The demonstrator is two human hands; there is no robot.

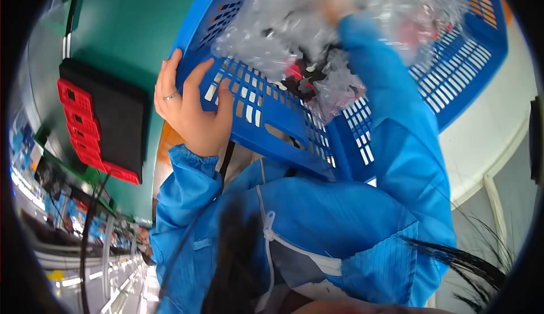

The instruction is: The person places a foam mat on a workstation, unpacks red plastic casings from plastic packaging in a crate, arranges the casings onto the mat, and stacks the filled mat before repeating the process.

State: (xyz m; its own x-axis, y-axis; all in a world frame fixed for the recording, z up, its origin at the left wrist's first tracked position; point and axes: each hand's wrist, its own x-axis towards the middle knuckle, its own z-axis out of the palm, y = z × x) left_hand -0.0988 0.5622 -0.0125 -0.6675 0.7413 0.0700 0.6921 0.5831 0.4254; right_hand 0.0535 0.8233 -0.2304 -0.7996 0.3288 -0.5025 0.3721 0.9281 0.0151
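Observation:
A blue slatted plastic basket [334, 169] stands tilted in front of my body. Clear plastic bags [260, 36] fill it, with small black and red pieces [306, 76] showing among them. My left hand [195, 104], with a ring on one finger, rests on the basket's left rim, its fingers spread. My right hand [334, 11] reaches in among the bags at the top. It is smeared by motion, and its fingers cannot be made out.
On the left is a green table [133, 19] with a black tray or box [116, 115] on it, holding a row of red plastic parts [82, 130]. A pale round-edged surface [476, 144] lies right of the basket. Dark hair strands hang in view.

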